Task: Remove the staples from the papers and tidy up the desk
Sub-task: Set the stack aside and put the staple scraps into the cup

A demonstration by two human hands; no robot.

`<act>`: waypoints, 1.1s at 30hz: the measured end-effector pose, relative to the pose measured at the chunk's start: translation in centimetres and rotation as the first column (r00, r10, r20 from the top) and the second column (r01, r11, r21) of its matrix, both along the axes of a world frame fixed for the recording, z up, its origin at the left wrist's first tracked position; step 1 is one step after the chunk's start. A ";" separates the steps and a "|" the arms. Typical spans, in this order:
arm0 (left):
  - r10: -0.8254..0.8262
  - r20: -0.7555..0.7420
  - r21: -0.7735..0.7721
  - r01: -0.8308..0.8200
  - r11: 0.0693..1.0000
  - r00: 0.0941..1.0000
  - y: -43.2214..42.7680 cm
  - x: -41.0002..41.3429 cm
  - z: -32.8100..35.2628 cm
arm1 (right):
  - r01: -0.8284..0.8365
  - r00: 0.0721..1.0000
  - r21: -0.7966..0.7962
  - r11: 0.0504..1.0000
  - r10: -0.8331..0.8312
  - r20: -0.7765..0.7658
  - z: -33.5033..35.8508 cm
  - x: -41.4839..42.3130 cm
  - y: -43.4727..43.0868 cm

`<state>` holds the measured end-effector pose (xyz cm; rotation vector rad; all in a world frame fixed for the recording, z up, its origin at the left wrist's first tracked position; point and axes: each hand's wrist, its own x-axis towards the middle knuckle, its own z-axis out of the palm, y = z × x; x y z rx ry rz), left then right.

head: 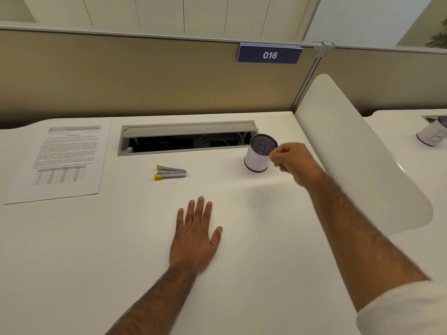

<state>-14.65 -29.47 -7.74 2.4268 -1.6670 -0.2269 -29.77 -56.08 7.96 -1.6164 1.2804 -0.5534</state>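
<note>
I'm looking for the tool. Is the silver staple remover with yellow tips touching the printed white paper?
Apart. The head view shows bare white desk between the silver, yellow-tipped staple remover and the printed white paper.

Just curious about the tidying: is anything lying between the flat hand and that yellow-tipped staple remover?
Nothing visible does: only bare desk lies between the left hand and the staple remover.

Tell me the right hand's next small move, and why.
Probably ease the right hand over the mesh cup and loosen its fingers: they are curled tight right beside the cup's rim, and anything pinched there is too small to see.
</note>
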 end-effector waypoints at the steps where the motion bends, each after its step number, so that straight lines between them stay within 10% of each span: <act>1: 0.000 -0.003 -0.004 0.000 1.000 1.000 0.0 0.0 0.0 | 0.020 1.000 -0.028 0.999 -0.020 -0.005 0.7 0.5 -0.9; 11: -0.003 -0.005 -0.013 0.003 1.000 1.000 0.0 0.0 0.2 | -0.137 0.930 -0.319 0.938 0.011 -0.368 1.8 3.9 -4.9; 33: -0.011 -0.007 0.011 0.011 1.000 1.000 0.0 0.1 0.3 | -0.182 0.882 -0.401 0.898 -0.031 -0.470 1.9 5.9 -5.5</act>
